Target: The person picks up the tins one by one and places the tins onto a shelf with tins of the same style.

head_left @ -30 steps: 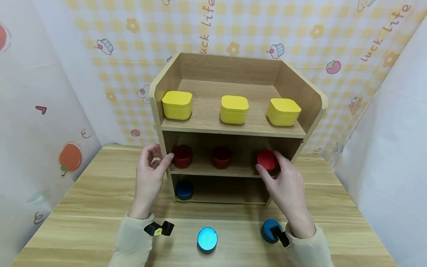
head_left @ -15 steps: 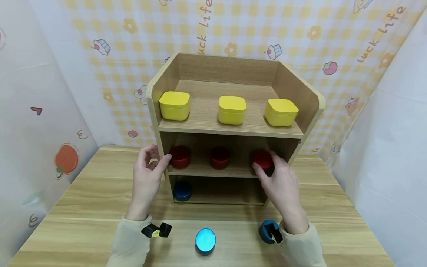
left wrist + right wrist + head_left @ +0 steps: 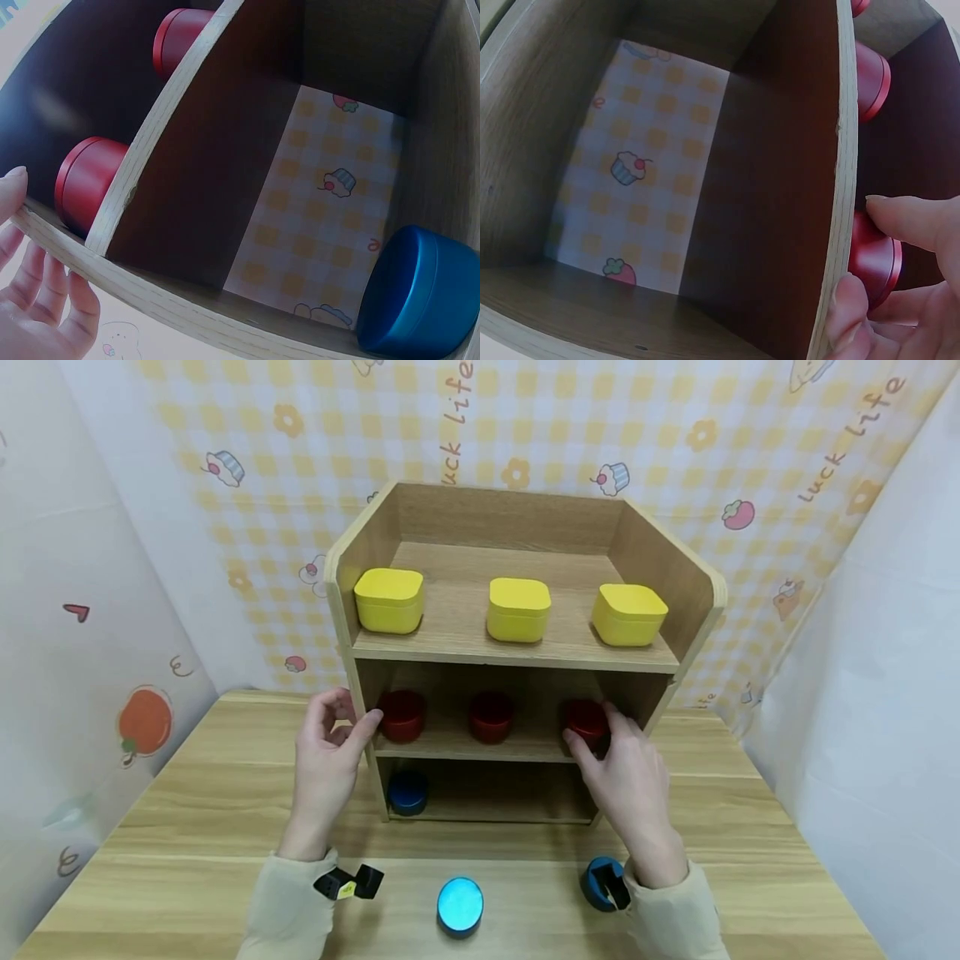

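Observation:
A wooden three-level shelf (image 3: 515,658) stands on the table. My left hand (image 3: 324,777) holds its left side panel, thumb at the front edge and fingers outside. On the middle level, my right hand (image 3: 630,781) grips a round red tin (image 3: 587,718) at the right end, thumb and fingers on opposite sides; the right wrist view also shows this red tin (image 3: 873,259) between them. Two more red tins stand there, one in the middle (image 3: 491,718) and one at the left (image 3: 402,717), near my left thumb.
Three yellow lidded boxes, left (image 3: 389,602), middle (image 3: 518,610) and right (image 3: 628,615), stand on the top level. A blue tin (image 3: 408,792) sits at the bottom level's left end. On the table are two blue tins, one central (image 3: 460,907), another (image 3: 600,885) by my right wrist.
My right hand has moved the red tin slightly inward on the middle level; the tin, tilted earlier, now stands more upright. My left hand keeps its hold on the side panel. The view shifts slightly.

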Demonstrator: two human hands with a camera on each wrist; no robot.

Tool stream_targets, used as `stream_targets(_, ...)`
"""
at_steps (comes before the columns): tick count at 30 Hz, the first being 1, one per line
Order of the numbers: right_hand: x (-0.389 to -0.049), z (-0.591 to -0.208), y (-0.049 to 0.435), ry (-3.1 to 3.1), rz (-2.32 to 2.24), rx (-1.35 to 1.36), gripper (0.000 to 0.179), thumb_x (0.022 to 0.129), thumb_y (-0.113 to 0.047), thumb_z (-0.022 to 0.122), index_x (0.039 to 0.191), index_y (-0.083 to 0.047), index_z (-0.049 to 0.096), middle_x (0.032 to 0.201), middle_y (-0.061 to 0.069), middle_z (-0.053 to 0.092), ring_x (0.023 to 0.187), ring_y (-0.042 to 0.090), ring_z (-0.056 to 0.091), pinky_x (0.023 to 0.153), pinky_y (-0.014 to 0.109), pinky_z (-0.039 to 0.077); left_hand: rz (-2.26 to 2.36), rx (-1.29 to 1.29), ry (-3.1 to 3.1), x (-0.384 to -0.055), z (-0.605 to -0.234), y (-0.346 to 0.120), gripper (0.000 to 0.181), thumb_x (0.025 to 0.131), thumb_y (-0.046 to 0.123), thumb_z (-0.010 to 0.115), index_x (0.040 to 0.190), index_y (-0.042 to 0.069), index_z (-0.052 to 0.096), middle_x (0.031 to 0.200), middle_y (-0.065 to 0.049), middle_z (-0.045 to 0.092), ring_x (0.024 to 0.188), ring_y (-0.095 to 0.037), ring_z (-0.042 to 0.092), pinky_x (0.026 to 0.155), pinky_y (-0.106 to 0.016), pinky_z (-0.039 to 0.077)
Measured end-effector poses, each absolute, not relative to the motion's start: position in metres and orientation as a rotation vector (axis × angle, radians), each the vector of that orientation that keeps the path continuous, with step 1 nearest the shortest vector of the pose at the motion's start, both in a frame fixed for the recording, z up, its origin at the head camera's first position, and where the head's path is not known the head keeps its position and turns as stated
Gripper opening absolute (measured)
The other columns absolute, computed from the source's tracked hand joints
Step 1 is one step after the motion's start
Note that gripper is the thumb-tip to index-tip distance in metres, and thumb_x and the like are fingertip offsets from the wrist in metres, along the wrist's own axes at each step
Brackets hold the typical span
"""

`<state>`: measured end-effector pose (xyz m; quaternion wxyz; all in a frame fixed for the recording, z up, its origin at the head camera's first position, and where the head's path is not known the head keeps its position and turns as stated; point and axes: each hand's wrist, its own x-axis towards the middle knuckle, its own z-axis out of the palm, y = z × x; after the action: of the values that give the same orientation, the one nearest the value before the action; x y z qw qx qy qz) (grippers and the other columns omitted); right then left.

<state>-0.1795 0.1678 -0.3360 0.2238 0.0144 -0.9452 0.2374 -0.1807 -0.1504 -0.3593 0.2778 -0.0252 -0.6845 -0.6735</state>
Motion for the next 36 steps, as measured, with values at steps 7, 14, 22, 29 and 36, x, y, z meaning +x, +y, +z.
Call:
stream_targets(7,-0.177,-0.337,0.169,-2.609,0.642,0.080,0.084,0.087,-0.047,0.075,0.148,0.000,0.041,0.125,0.029,0.065,0.095,0.047,0.068,0.076,0.059,0.054,-1.808,-0.066,-1.841,-0.180,-0.359,-0.150,0.032,0.091,0.001,0.071,0.108,0.022,0.055,0.093,0.003,0.053,0.088,-0.010,0.053,0.070,-0.016,0.045)
stream_targets(14,-0.165,-0.333,0.170,-2.654,0.603,0.124,0.097,0.088,-0.055,0.071,0.158,-0.008,0.025,0.136,0.029,0.056,0.097,0.046,0.067,0.077,0.060,0.054,-1.806,-0.063,-1.846,-0.180,-0.359,-0.150,0.032,0.091,0.000,0.071,0.108,0.022,0.055,0.093,0.003,0.053,0.089,-0.009,0.054,0.070,-0.016,0.046)
stream_targets(22,-0.141,-0.318,0.169,-2.648,0.557,0.129,0.085,0.090,-0.058,0.068,0.156,-0.017,0.033,0.144,0.016,0.053,0.097,0.038,0.070,0.062,0.053,0.053,-1.804,-0.058,-1.843,-0.177,-0.359,-0.150,0.032,0.090,-0.001,0.071,0.108,0.021,0.055,0.093,0.003,0.053,0.088,-0.008,0.053,0.070,-0.015,0.045)
stream_targets(29,-0.118,-0.307,0.166,-2.669,0.585,0.183,0.066,0.091,-0.056,0.067,0.145,-0.022,0.051,0.132,0.006,0.060,0.060,-0.002,0.050,0.051,0.026,0.038,-1.800,-0.070,-1.828,-0.177,-0.362,-0.150,0.032,0.090,-0.002,0.071,0.109,0.019,0.056,0.092,0.003,0.052,0.087,-0.009,0.053,0.068,-0.015,0.045)
stream_targets(36,-0.111,-0.311,0.161,-2.682,0.656,0.327,0.057,0.088,-0.049,0.074,0.136,-0.021,0.060,0.119,-0.002,0.065,0.059,-0.008,0.044,0.050,0.019,0.037,-1.804,-0.071,-1.835,-0.176,-0.361,-0.150,0.032,0.090,-0.001,0.071,0.110,0.018,0.056,0.094,0.003,0.051,0.088,-0.009,0.052,0.070,-0.015,0.045)
